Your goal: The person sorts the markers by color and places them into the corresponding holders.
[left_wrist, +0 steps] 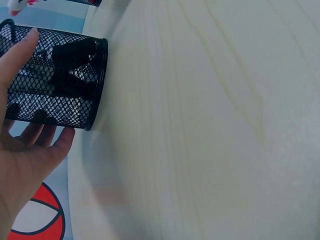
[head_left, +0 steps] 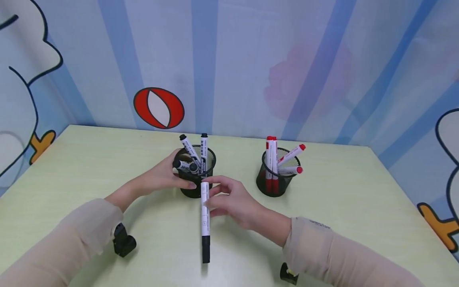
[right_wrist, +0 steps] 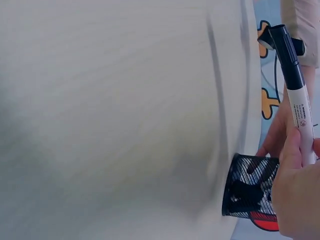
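My left hand (head_left: 161, 174) grips a black mesh pen cup (head_left: 191, 192) from the left side, thumb across its front; in the left wrist view the fingers wrap the mesh wall (left_wrist: 55, 80). Several black-capped markers (head_left: 203, 155) stand and lean in this cup. Just in front of it, my right hand (head_left: 238, 203) pinches a white marker (head_left: 205, 211) between thumb and fingers. Its black cap points down toward me and its other end is up by the cup. The right wrist view shows the same marker (right_wrist: 301, 110) with the gripped cup (right_wrist: 250, 185) beyond it.
To the right stands a second black mesh cup (head_left: 264, 181) with several red-capped markers (head_left: 292, 154) in it. Both cups are on a pale wooden table (head_left: 333, 187). A printed curtain (head_left: 236, 71) hangs behind the table.
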Available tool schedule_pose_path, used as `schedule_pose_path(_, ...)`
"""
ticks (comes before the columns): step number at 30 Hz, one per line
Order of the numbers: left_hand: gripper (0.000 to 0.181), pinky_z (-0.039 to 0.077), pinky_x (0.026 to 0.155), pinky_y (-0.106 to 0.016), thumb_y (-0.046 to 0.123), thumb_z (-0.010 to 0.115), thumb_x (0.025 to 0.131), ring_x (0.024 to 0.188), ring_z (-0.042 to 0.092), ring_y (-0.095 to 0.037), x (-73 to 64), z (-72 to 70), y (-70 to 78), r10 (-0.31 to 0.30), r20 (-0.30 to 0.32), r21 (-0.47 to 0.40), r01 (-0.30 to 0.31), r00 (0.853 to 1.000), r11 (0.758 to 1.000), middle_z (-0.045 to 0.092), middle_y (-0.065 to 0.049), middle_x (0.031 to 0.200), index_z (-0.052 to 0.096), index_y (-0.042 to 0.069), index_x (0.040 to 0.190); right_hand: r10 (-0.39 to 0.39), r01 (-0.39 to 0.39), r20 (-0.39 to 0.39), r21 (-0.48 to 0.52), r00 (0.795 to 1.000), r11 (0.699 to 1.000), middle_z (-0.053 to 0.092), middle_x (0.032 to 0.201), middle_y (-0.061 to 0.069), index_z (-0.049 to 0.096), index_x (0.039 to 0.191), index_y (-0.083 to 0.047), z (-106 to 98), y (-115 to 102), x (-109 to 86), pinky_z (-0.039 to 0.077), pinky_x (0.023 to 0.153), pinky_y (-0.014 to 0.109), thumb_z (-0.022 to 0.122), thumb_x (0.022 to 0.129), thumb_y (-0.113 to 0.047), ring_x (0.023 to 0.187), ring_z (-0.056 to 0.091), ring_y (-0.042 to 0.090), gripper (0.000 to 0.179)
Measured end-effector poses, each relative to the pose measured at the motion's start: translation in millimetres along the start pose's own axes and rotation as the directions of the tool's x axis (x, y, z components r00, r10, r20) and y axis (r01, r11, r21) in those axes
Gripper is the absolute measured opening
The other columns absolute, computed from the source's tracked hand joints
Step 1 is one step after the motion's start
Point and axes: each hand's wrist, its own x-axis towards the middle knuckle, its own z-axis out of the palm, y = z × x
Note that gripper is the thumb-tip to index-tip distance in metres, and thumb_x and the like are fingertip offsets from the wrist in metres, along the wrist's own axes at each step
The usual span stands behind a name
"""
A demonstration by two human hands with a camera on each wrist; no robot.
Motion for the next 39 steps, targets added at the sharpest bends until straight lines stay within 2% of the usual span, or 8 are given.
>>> schedule_pose_path(15,0.092,0.035,0.1,-0.054,0.016,0.079,0.074,0.124,0.035,-0.031,0.7,0.6,0.6,-0.017,0.016,-0.015,0.017,1.0,1.0,0.037,-0.012,0.138,0.018,0.011,0.143,-0.094,0.094,-0.083,-0.006,0.992,0.996,0.051,0.101,0.01,0.048,0.132,-0.008,-18.2,-39.5,-3.5,0.054,0.078,0.042,0.057,0.081,0.011,0.076,0.061,0.017,0.056)
schedule_pose_path(26,0.096,0.039,0.099,-0.051,0.018,0.08,0.072,0.124,0.036,-0.03,0.2,0.3,2.4,-0.032,0.013,-0.007,0.033,0.999,0.999,0.037,-0.012,0.137,0.017,0.011,0.144,-0.191,0.185,-0.145,-0.056,0.971,0.981,0.05,0.101,0.01,0.049,0.131,-0.009,-27.9,-64.1,0.2,0.054,0.076,0.04,0.059,0.081,0.009,0.082,0.06,0.019,0.053)
schedule_pose_path(39,0.095,0.036,0.1,-0.051,0.017,0.081,0.072,0.124,0.036,-0.029,0.9,-2.0,2.4,-0.031,0.013,-0.014,0.031,0.999,0.999,0.037,-0.011,0.136,0.017,0.011,0.143,-0.292,0.274,-0.173,-0.118,0.941,0.954,0.05,0.102,0.011,0.051,0.127,-0.012,-34.8,-82.9,7.8,0.055,0.076,0.039,0.06,0.081,0.007,0.088,0.059,0.023,0.051)
